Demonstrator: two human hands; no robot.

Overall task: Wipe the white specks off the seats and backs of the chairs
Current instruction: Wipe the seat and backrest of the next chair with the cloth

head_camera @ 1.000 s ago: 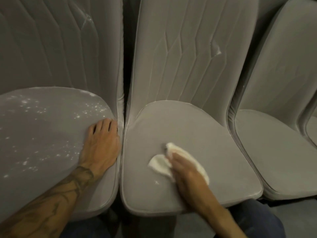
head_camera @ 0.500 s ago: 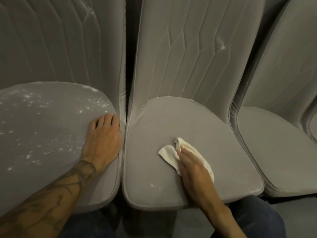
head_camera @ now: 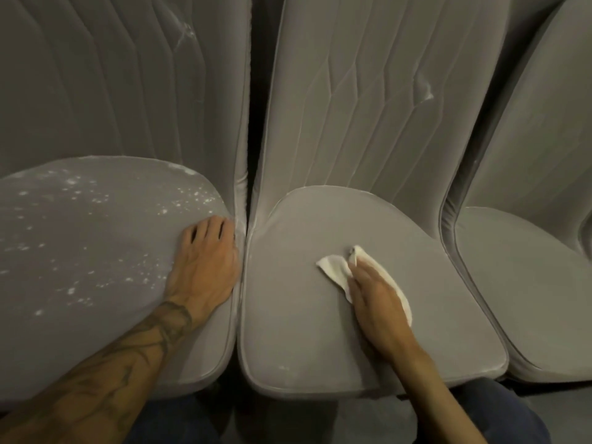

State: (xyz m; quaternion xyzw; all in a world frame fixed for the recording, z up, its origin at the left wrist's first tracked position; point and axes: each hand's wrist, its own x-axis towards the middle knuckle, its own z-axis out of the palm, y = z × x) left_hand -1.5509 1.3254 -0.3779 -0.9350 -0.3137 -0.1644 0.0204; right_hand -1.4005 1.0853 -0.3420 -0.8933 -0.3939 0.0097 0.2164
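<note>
Right hand [head_camera: 374,302] and white cloth [head_camera: 333,267] have slid up-frame across the middle seat [head_camera: 304,315], farther from its front edge.

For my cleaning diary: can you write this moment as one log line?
right hand: presses white cloth flat on middle seat | left hand: rests on speckled left seat

The left seat [head_camera: 80,267] is strewn with white specks [head_camera: 73,184], and the left hand [head_camera: 205,264] rests flat by its right edge. Near the centre of the middle seat [head_camera: 320,331] a white cloth [head_camera: 333,267] lies pressed under the right hand [head_camera: 378,299]. One faint speck [head_camera: 283,367] sits by that seat's front edge.
</note>
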